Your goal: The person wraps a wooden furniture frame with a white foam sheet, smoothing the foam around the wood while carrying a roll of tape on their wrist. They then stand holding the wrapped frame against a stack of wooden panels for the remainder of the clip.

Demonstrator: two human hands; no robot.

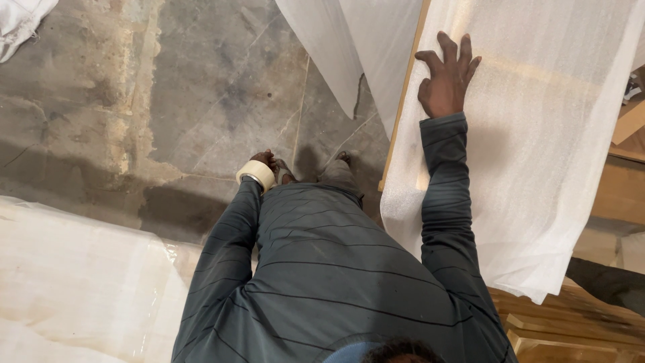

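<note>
My right hand (445, 77) lies flat, fingers spread, on a white foam sheet (537, 148) draped over a wooden panel whose edge (403, 101) shows at the left. My left hand (266, 159) hangs at my side above the floor. A roll of clear packing tape (256, 174) sits around its wrist like a bracelet. Its fingers look loosely curled, but they are small in view and I cannot tell how far closed. My dark striped sleeves and torso fill the lower middle.
Cracked grey concrete floor (201, 87) lies to the left. A wrapped white bundle (80, 282) sits at bottom left. Another foam sheet (349, 47) hangs at top centre. Wooden boards (571, 323) and frames (625, 181) stand at the right.
</note>
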